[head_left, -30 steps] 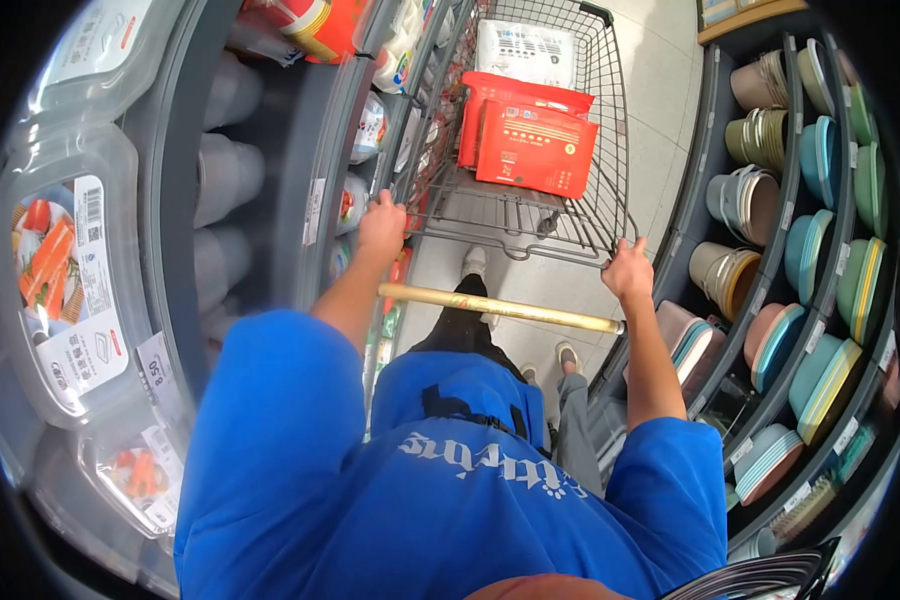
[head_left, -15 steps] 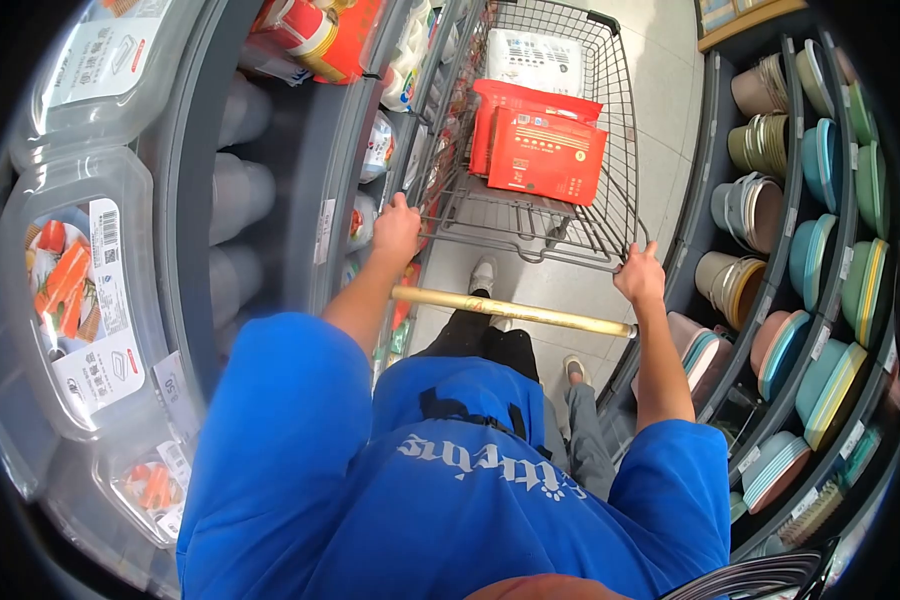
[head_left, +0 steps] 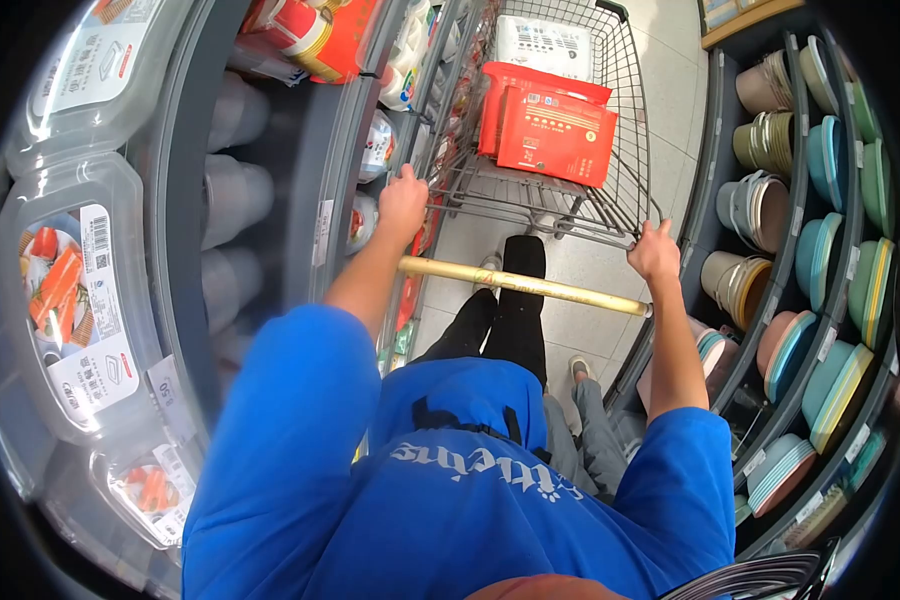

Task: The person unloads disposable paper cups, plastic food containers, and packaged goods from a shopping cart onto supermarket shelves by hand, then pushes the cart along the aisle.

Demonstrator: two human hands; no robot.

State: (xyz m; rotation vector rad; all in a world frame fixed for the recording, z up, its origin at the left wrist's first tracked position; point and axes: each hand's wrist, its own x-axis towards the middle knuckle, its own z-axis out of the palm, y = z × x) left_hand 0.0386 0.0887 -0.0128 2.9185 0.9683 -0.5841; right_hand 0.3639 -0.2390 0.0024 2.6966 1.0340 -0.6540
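A wire shopping cart (head_left: 638,120) stands in front of me. My left hand (head_left: 404,200) is closed on its left rear side, close to the shelf. At the right rear corner my right hand (head_left: 655,250) grips the frame. The yellow handle bar (head_left: 525,284) runs below both hands, nearer my body. Inside the cart lie two red packages, the front one (head_left: 555,138) overlapping the other, and a white package (head_left: 542,47) with dark print beyond them.
On the left, shelves hold clear plastic containers (head_left: 75,310) and translucent cups (head_left: 232,195). Racks on the right carry stacked buckets (head_left: 753,208) and coloured basins (head_left: 835,390). Another person's grey-trousered legs (head_left: 600,430) show behind me on the tiled floor (head_left: 580,335).
The cart and both my hands have shifted slightly right in view. My dark-trousered leg has stepped forward under the bar. Both hands keep their hold.
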